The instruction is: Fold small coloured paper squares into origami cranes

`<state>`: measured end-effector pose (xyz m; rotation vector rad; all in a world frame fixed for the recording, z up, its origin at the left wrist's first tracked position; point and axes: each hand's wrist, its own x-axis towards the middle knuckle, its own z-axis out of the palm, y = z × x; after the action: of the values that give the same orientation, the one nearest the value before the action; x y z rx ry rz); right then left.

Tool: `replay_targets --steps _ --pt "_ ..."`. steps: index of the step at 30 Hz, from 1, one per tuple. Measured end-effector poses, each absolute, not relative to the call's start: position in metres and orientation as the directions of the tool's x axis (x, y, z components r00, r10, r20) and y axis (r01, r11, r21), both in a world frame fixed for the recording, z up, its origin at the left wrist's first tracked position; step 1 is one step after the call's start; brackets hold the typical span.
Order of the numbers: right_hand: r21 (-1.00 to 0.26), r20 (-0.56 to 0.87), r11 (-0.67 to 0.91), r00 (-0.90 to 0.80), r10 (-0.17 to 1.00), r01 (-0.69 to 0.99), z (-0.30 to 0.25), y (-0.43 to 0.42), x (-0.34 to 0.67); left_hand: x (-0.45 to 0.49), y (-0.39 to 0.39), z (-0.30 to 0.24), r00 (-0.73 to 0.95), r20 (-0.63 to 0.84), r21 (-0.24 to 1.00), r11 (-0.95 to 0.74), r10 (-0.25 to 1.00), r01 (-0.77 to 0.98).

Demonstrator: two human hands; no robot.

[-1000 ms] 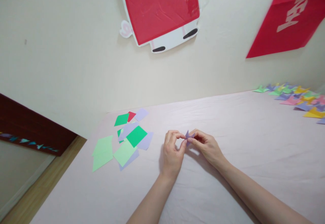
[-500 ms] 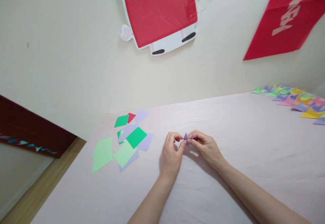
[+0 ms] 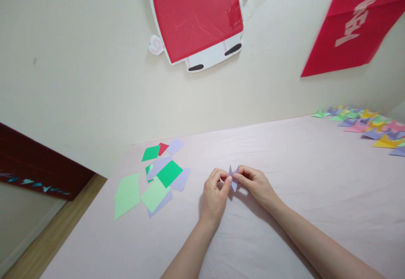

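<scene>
Between my two hands is a small purple folded-paper piece (image 3: pixel 234 185) with pointed tips up and down, held just over the pale pink cloth. My left hand (image 3: pixel 216 190) pinches its left side between thumb and fingers. From the other side, the thumb and forefinger of my right hand (image 3: pixel 254 180) close on it. The fingertips hide part of its folds.
Left of my hands lie loose paper sheets: dark green (image 3: pixel 169 173), light green (image 3: pixel 155 194), lavender (image 3: pixel 181 180) and red (image 3: pixel 163 148). Several folded paper figures (image 3: pixel 357 125) stand in rows at the far right. A wall (image 3: pixel 268 89) with red decorations (image 3: pixel 196 13) rises behind the cloth-covered surface (image 3: pixel 284 152).
The purple paper has turned in my fingers, and its lower point now shows longer below them. Both hands keep their pinch. The camera view has shifted slightly.
</scene>
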<state>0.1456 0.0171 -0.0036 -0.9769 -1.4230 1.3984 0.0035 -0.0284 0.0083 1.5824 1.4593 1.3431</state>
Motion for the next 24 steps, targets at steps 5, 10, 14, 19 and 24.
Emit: replay_targets --steps 5,10,14,19,24 --pt "-0.992 0.093 0.062 -0.297 0.95 -0.113 -0.001 0.018 0.148 0.006 -0.03 0.006 -0.025 0.272 0.868 -0.234 0.962 0.438" --pt "-0.978 0.045 -0.013 -0.274 0.961 -0.207 0.002 0.018 0.148 0.009 -0.03 0.005 -0.029 0.252 0.868 -0.212 0.967 0.448" --pt "-0.972 0.047 -0.016 -0.261 0.964 -0.235 -0.001 0.018 0.147 0.012 -0.029 0.004 -0.039 0.245 0.87 -0.201 0.969 0.45" --pt "-0.962 0.047 0.001 -0.164 0.985 -0.272 -0.01 0.024 0.151 0.016 -0.031 0.003 -0.034 0.252 0.856 -0.207 0.967 0.475" --pt "-0.964 0.038 -0.017 -0.2 0.979 -0.265 -0.008 0.025 0.154 0.012 -0.031 0.005 -0.126 0.201 0.914 -0.139 0.971 0.381"
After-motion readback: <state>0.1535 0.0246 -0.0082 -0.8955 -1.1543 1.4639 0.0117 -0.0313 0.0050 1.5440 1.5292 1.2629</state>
